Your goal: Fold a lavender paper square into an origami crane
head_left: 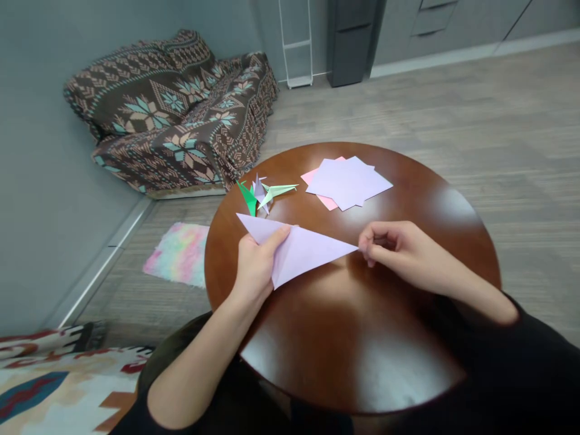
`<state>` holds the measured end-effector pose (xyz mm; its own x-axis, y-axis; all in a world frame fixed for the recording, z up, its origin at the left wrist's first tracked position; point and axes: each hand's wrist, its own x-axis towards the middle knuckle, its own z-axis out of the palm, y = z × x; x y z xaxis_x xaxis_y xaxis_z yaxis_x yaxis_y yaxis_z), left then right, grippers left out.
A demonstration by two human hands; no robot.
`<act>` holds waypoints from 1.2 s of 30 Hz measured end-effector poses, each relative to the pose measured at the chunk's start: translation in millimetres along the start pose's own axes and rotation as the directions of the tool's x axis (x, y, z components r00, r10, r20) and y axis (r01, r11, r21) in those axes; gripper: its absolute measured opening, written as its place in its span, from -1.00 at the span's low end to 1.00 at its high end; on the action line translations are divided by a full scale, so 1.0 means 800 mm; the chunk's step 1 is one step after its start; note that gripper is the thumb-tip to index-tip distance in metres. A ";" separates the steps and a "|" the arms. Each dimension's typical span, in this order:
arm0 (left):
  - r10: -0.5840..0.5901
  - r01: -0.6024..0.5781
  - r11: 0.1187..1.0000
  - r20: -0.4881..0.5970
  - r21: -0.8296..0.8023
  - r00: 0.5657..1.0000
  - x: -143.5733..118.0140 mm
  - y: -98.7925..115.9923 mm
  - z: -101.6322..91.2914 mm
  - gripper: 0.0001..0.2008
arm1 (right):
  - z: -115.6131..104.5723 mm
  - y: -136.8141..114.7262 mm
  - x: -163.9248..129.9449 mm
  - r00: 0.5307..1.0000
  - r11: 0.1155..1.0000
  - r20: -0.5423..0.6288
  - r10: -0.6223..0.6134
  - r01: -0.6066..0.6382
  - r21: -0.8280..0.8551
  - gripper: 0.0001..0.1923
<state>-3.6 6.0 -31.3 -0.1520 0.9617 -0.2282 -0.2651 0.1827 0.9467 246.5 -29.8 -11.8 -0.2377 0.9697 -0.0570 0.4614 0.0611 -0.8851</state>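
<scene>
Head view: a lilac origami sheet [312,254], folded to a triangle, is held over the round wooden table [317,344]; the left hand [257,261] pinches its left part, thumb on top; the right hand [394,244], at the sheet's 3 o'clock, appears to pinch the corner tip; paper cranes [263,196] stand at its 11 o'clock, stacked paper squares [347,183] at 1 o'clock; advisable: match edges before creasing; keep the left grip light, sparing the surface.

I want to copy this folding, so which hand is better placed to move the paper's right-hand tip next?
Probably the right hand: its fingertips are at that tip of the lilac paper. The left hand grips farther left, thumb on top, so it could steady the paper.
</scene>
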 end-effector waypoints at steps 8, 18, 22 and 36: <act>-0.084 0.132 0.981 0.300 -0.142 0.950 -0.034 -0.009 0.026 -0.60 | 0.052 -0.051 -0.021 0.821 0.683 -0.020 -0.570 0.460 -0.567 -0.67; -0.331 0.463 0.787 0.355 -0.408 0.875 -0.039 0.009 0.030 -0.78 | 0.088 -0.032 -0.012 0.663 0.460 -0.020 -0.748 0.497 -0.736 -0.71; -0.386 0.521 0.733 0.364 -0.437 0.848 -0.034 0.009 0.029 -0.73 | 0.089 -0.029 -0.011 0.693 0.479 -0.005 -0.720 0.492 -0.727 -0.72; -0.154 0.323 0.831 0.369 -0.453 0.916 -0.038 0.010 0.030 -0.72 | 0.077 -0.024 -0.008 0.728 0.729 -0.300 -0.617 0.384 -0.567 -0.86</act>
<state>21.6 -17.4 -11.6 0.2534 0.9285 -0.2714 -0.7004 0.3696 0.6106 186.4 -51.7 -22.6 -0.2009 0.7389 0.6432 0.7293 0.5512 -0.4053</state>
